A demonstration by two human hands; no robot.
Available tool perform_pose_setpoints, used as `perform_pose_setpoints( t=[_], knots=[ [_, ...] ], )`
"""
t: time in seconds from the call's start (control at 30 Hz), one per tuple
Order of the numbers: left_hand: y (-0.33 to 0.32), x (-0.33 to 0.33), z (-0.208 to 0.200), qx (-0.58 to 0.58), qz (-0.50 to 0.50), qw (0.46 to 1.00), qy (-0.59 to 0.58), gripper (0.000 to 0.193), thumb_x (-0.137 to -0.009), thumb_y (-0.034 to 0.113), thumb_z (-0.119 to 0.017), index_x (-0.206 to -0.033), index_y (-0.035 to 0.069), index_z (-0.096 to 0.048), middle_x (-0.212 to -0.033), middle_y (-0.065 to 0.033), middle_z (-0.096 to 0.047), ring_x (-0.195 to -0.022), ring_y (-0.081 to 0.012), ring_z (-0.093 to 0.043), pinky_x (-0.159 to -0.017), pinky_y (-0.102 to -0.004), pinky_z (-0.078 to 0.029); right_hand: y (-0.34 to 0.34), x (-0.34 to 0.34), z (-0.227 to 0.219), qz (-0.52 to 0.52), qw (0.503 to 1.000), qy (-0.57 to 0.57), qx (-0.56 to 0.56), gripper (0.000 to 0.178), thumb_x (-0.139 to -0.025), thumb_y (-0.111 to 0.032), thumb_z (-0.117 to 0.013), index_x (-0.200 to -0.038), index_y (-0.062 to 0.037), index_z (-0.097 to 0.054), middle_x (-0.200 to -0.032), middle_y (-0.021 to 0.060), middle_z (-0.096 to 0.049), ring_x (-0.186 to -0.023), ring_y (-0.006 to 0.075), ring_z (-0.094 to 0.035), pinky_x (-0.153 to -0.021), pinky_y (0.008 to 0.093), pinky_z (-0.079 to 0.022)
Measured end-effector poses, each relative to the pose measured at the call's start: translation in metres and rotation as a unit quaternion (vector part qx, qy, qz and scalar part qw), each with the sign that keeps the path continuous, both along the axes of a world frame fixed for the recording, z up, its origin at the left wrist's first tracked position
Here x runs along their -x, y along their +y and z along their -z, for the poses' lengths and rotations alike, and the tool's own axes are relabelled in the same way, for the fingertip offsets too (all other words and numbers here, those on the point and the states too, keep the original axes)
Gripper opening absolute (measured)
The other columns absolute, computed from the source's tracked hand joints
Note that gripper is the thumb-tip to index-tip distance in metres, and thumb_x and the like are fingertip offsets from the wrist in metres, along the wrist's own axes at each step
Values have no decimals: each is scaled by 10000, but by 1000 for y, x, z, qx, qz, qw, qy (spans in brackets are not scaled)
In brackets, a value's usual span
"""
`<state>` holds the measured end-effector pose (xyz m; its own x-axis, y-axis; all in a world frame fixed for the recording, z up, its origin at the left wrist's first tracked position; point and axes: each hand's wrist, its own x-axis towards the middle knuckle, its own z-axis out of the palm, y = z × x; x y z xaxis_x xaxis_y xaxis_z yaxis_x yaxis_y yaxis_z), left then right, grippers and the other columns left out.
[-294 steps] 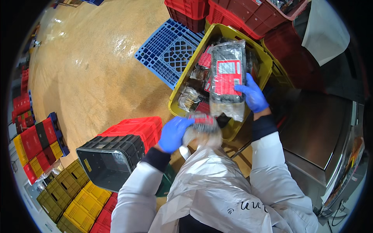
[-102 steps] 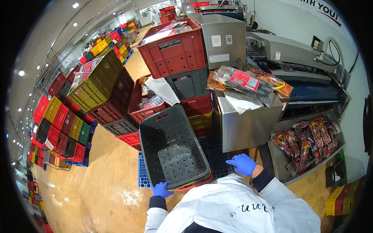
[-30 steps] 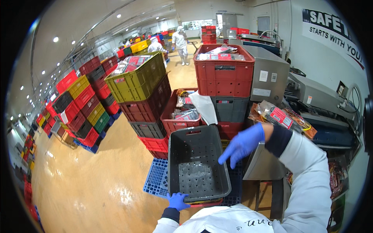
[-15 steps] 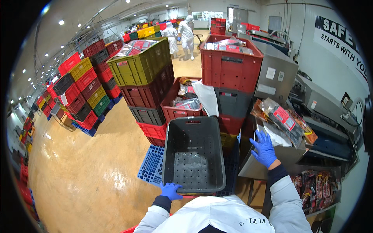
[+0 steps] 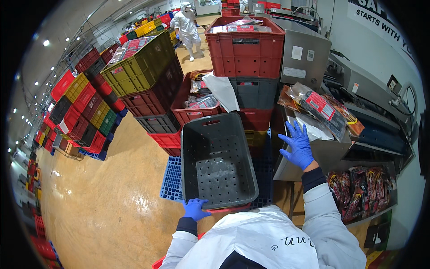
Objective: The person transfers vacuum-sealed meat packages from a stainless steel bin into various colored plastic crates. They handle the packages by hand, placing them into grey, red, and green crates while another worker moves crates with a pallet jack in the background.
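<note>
A deep dark grey plastic crate (image 5: 217, 179), with holes in its floor and nothing inside, stands right in front of me. My left hand (image 5: 196, 209), in a blue glove, holds the rim at its near left corner. Blue-gloved too, my right hand (image 5: 296, 145) hovers with spread fingers near the edge of a steel surface, holding nothing. Just beyond it, sealed plastic packs (image 5: 320, 107) with red labels lie heaped on that surface, beside a white sheet (image 5: 313, 127).
A red crate of packs (image 5: 197, 115) with a white sheet (image 5: 222, 92) over its side sits behind. Stacks rise around it, topped by an olive crate (image 5: 139, 67) and a red crate (image 5: 245, 54). Below right is a steel tray of packs (image 5: 363, 190). A person in white (image 5: 186, 27) stands beyond.
The view has tilted and shifted, so the crates sit higher and further left. My right hand stays spread near the packs; my left remains on the grey crate's corner.
</note>
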<state>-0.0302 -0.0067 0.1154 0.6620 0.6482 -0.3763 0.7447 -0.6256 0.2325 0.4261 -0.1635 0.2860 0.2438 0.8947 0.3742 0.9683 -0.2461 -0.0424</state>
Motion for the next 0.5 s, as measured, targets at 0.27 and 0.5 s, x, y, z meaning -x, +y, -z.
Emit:
perform_pose_setpoints(
  t=[0.27, 0.5],
  knots=[
    [0, 1, -1, 14, -11, 1000, -19, 724, -659, 550, -781, -1307, 282, -600, -1319, -79, -566, -1333, -305, -412, -1122, -699, -75, 1, 0, 2, 9, 1000, 9, 0, 549, -706, -358, -793, -1220, -214, -666, -1533, 142, -324, -1455, 377, -217, -1198, 557, -69],
    [-1, 0, -2, 8, -9, 1000, 1, 732, -676, 580, -764, -1328, 302, -583, -1339, -64, -555, -1339, -300, -409, -1129, -676, -65, 1, -1, 2, 11, 1000, 4, -2, 553, -706, -372, -789, -1223, -218, -667, -1531, 138, -330, -1452, 376, -225, -1200, 555, -62]
  ],
)
